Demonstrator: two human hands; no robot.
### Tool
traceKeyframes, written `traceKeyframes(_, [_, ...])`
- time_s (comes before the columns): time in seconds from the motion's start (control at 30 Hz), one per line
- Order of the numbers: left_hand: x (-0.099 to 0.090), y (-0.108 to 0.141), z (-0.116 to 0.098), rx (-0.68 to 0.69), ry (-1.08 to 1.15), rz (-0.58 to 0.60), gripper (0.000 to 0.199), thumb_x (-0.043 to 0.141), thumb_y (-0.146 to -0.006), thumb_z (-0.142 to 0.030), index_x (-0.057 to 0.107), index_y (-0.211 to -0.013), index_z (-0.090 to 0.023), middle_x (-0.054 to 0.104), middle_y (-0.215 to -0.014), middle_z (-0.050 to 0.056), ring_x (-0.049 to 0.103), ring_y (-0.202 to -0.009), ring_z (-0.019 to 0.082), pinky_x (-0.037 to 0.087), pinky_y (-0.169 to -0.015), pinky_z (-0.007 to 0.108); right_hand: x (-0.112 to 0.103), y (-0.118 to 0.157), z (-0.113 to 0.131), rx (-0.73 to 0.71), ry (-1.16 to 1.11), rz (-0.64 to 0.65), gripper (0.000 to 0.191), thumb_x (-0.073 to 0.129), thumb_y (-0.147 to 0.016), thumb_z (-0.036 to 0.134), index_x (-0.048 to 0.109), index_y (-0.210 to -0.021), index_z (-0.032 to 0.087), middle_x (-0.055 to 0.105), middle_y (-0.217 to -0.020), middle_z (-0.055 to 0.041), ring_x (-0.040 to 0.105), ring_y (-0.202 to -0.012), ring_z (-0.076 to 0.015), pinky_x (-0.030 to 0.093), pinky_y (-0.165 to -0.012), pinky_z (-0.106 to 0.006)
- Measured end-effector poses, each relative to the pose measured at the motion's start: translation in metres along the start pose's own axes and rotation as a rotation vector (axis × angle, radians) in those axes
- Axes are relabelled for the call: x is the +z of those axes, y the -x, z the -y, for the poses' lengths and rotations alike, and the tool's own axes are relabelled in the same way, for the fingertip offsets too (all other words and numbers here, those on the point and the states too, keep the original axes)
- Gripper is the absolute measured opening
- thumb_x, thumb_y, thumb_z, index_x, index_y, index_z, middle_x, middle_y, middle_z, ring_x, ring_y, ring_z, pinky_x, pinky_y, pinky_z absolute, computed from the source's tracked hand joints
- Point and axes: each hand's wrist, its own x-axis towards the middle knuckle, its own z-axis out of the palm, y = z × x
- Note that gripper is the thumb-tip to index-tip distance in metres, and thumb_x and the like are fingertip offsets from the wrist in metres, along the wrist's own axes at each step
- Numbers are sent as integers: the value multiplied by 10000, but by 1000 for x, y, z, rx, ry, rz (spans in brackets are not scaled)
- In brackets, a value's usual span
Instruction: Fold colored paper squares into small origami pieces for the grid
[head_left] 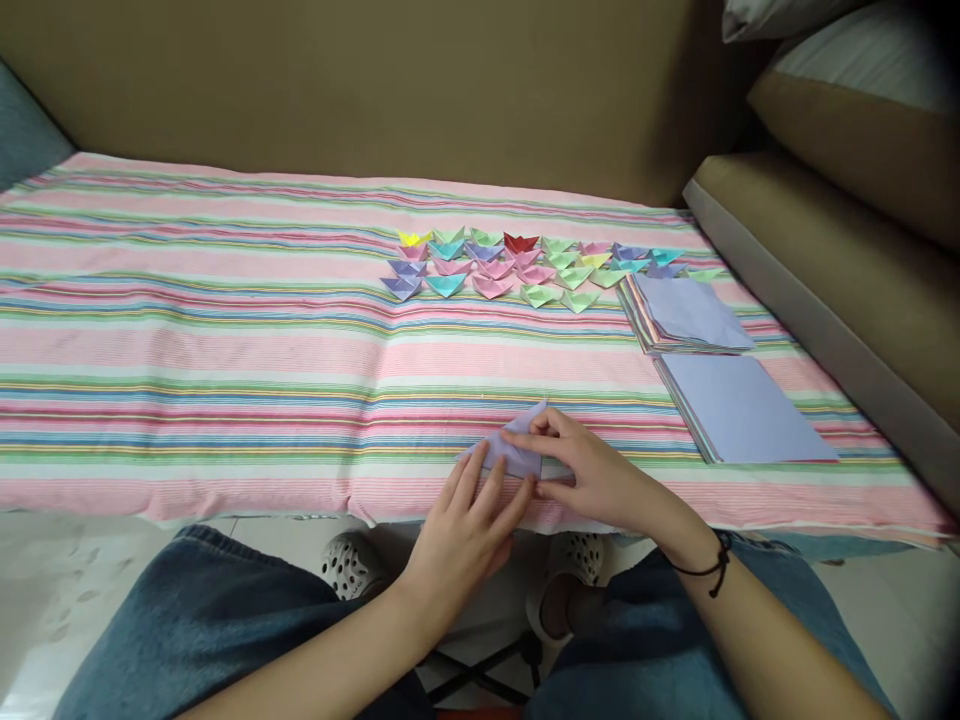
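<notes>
A lavender sheet of paper (517,458), folded into a roughly triangular shape, lies on the striped cloth near its front edge. My left hand (469,510) rests on the paper's lower left part with its fingers spread and nothing gripped. From the right, my right hand (581,465) holds the paper's right side between thumb and fingers, its fingertips on the upper face and near the lower corner. The fingertips of both hands are close together at the lower right of the paper.
Several rows of small folded paper boats (493,270) stand farther back. Two stacks of coloured paper, a rear one (694,312) and a front one (750,410), lie to the right. Cushions (840,290) border the striped cloth (187,350) on the right.
</notes>
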Motion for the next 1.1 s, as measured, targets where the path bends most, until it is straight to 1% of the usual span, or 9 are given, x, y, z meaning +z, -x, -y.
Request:
traceKeyframes(0.1, [-1,-1,0,-6,13,7,673,622,-761,-339,347,-1364,-223,441,-1361,137,275,-1320,376,318,-1051,482,-2,0,-2,-18,-6,26,648,538,-750,25,433,-1336,280,416,-1012,-58,455,-976,-200,413,-920,-395])
traceKeyframes(0.2, [-2,-1,0,-5,30,-3,639,612,-767,-371,386,-1342,-206,469,-1340,125,284,-1316,375,324,-1047,479,-2,0,-2,-23,-18,24,602,526,-795,67,422,-1340,301,419,-1014,-55,455,-981,-199,406,-932,-407])
traceKeyframes(0.33, [-2,-1,0,-7,43,-20,600,579,-785,-381,421,-1318,-156,478,-1335,124,264,-1327,366,320,-1054,465,0,0,1,-3,-3,-7,583,555,-791,88,450,-1318,314,427,-983,-45,469,-953,-197,433,-896,-399])
traceKeyframes(0.57, [-3,0,1,-15,51,13,575,575,-791,-316,410,-1323,-176,464,-1348,120,261,-1331,357,324,-1050,469,1,-2,1,-8,20,-4,537,513,-823,84,468,-1304,319,419,-944,-41,469,-902,-186,449,-860,-385])
traceKeyframes(0.7, [-2,0,1,-7,41,9,594,570,-789,-315,392,-1336,-165,469,-1345,122,276,-1325,356,329,-1048,465,3,-3,-1,1,38,-20,594,520,-790,47,463,-1304,339,417,-934,-38,466,-889,-190,457,-833,-388])
traceKeyframes(0.83, [0,1,0,-3,-12,-53,521,529,-813,-296,439,-1301,-137,506,-1311,115,335,-1298,344,325,-1050,452,5,-4,-1,14,41,-27,593,532,-784,50,471,-1300,336,406,-908,-33,461,-864,-187,461,-800,-368])
traceKeyframes(0.93, [0,2,1,-13,-54,-95,453,486,-837,-264,483,-1257,-93,550,-1261,117,417,-1246,308,337,-1037,429,6,-4,-1,33,49,-20,596,541,-772,41,482,-1293,324,401,-903,-32,456,-853,-185,455,-793,-362])
traceKeyframes(1.03, [-4,5,5,-73,-93,-127,446,474,-854,-315,509,-1226,-72,579,-1215,126,485,-1170,284,376,-979,423,6,-4,-2,43,42,-24,614,552,-757,29,483,-1294,318,403,-913,-32,455,-854,-183,446,-803,-364])
traceKeyframes(1.1, [-7,9,10,-106,-120,-150,451,487,-850,-353,534,-1197,-68,597,-1183,129,508,-1127,283,379,-955,423,7,-3,-2,40,26,-31,625,556,-749,26,481,-1293,322,407,-921,-32,457,-858,-183,444,-804,-365])
